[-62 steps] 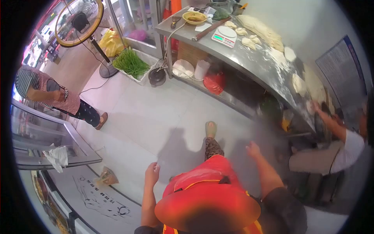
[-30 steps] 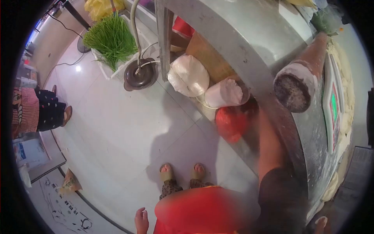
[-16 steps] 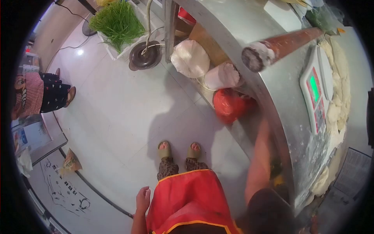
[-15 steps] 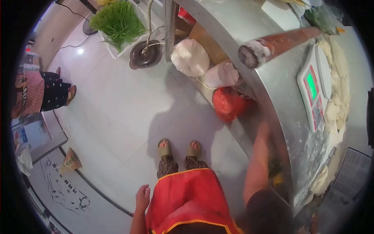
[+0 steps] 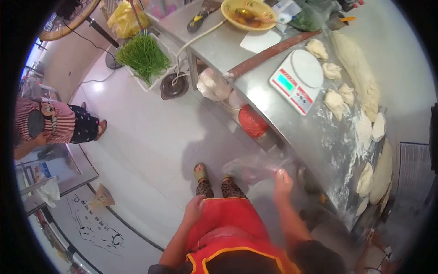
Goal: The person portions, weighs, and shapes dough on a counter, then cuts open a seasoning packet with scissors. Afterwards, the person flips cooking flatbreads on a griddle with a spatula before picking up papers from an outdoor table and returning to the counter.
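My right hand (image 5: pixel 283 183) is closed in front of the steel table, gripping a thin clear plastic bag (image 5: pixel 258 165) that trails to the left over my feet, blurred by motion. My left hand (image 5: pixel 195 206) hangs by the red apron (image 5: pixel 226 219), its fingers curled, and nothing shows in them. On the table stands a white kitchen scale (image 5: pixel 299 80) with a lit display. Beside it lie torn dough pieces (image 5: pixel 335 102) and a long roll of dough (image 5: pixel 358 68). A wooden rolling pin (image 5: pixel 273 54) rests near the scale, jutting toward the table edge.
A yellow bowl (image 5: pixel 248 13) stands at the table's far end. Below are a red plastic bag (image 5: pixel 252 121) and white rolls. Green chives (image 5: pixel 143 59) fill a white crate on the floor. Another person (image 5: pixel 54 118) stands at left; someone else shows at lower right.
My right hand has come out from under the table with the clear bag. My left hand has moved in toward the apron. The view has shifted, showing more of the table.
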`<state>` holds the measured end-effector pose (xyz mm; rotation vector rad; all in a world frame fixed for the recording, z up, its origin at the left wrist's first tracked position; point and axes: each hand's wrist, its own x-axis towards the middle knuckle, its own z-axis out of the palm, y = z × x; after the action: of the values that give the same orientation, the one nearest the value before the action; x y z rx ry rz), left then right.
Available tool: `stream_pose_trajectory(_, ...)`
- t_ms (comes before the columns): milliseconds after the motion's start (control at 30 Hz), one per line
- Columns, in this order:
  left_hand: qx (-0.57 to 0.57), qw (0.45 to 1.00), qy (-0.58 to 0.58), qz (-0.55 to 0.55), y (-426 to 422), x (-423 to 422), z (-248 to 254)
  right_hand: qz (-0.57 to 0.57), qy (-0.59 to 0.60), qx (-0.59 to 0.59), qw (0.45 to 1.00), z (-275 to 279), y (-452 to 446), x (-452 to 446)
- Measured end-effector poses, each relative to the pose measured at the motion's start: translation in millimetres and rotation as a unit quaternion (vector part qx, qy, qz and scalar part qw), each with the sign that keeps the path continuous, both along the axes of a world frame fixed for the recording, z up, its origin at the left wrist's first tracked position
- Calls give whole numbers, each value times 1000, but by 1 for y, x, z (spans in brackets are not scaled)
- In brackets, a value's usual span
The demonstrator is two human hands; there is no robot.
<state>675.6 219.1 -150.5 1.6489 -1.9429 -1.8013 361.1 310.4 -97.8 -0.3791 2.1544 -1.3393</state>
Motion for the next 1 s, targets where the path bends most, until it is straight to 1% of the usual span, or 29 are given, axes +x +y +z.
stream_pose_trajectory(100, -7, 1000, 26, -13, -15, -14, 37, 30, -63, -66, 995, 74, 17, 37)
stream_pose_trajectory(200, -76, 997, 20, -16, -29, -8, 39, 106, -36, 32, 993, 169, 29, 61)
stream_pose_trajectory(300, 42, 999, 20, -21, -53, -6, 65, 125, -13, -41, 991, 239, 29, 77)
stream_pose_trajectory(333, 142, 989, 27, 19, -63, -16, 75, 145, -5, -51, 988, 255, 31, 78)
stream_pose_trajectory(367, 246, 967, 28, 60, -67, -19, 90, 166, -1, -57, 984, 270, 36, 80)
stream_pose_trajectory(400, 350, 931, 23, 104, -66, -18, 106, 189, -3, -59, 980, 285, 43, 84)
stream_pose_trajectory(433, 378, 919, 94, 64, -68, -22, 122, 202, 22, -78, 976, 300, 45, 85)
stream_pose_trajectory(500, 428, 872, 237, -6, -74, -35, 147, 238, 71, -115, 962, 329, 42, 76)
stream_pose_trajectory(600, 480, 784, 393, 7, -71, -73, 157, 242, 93, -195, 946, 361, 53, 53)
stream_pose_trajectory(633, 488, 755, 438, 4, -69, -88, 166, 174, 61, -287, 940, 370, 47, 48)
stream_pose_trajectory(667, 463, 758, 459, -14, -64, -107, 181, 112, 39, -379, 918, 379, 42, 44)
stream_pose_trajectory(700, 438, 759, 480, -35, -56, -130, 199, 113, 90, -410, 900, 382, 40, 29)
stream_pose_trajectory(733, 442, 749, 492, -33, -46, -150, 206, 111, 91, -467, 873, 396, 33, 14)
stream_pose_trajectory(767, 447, 739, 504, -32, -37, -170, 212, 136, 91, -481, 861, 407, 33, 2)
stream_pose_trajectory(833, 512, 697, 502, 19, -18, -207, 210, 188, 89, -508, 836, 423, 37, -26)
stream_pose_trajectory(933, 531, 656, 535, 42, 12, -263, 200, 281, 103, -453, 840, 421, 60, -75)
stream_pose_trajectory(1000, 525, 669, 526, 29, 33, -294, 182, 273, 73, -421, 862, 400, 81, -112)
